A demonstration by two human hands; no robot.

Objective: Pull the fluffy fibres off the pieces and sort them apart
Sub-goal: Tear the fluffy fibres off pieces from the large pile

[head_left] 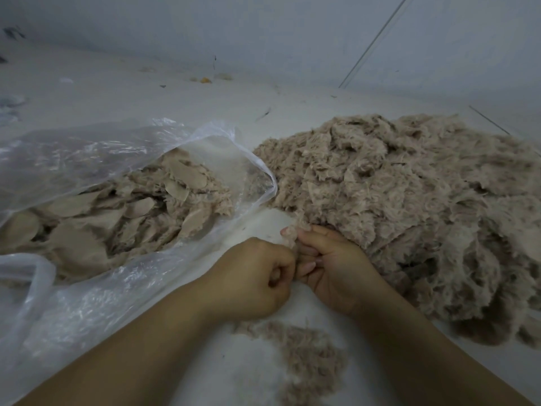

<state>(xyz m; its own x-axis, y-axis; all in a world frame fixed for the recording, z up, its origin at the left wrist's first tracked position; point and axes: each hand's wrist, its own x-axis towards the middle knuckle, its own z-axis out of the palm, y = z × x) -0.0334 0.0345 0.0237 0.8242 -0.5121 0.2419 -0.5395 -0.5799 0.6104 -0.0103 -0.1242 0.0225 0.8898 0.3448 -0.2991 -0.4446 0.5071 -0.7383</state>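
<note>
On the pale floor [263, 92], our left hand [257, 276] and right hand [330, 265] both pinch one fluffy piece [289, 234]; we should tug the fibres away gently, anchoring the backing.

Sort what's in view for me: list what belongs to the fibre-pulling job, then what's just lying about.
Part of the job:
- fluffy piece, pinched between the left hand and right hand
- big fluffy pile
- clear plastic bag holding smooth pieces
- loose fibre heap

Just lying about:
- yellow scrap by the wall
- dark specks on the floor
</note>
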